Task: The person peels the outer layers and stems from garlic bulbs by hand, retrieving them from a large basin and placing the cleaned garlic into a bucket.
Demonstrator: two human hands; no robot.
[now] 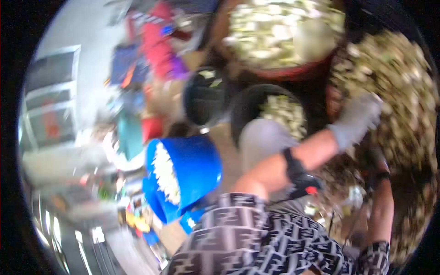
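My left hand, in a light grey glove, is at the near side of a large heap of small pale-yellow pieces. Its fingers look curled together, and blur hides anything in them. Lower down, my right hand is dark and smeared beside the same heap, so its fingers do not show. What the pieces are is too blurred to tell. Under my left forearm stands a dark bucket partly filled with pale cut pieces. Brownish scraps lie between my arms.
A wide reddish tub full of pale pieces stands at the top. Another dark bucket is left of it. A blue bucket holds white pieces. A person in red is at upper left, near a red container.
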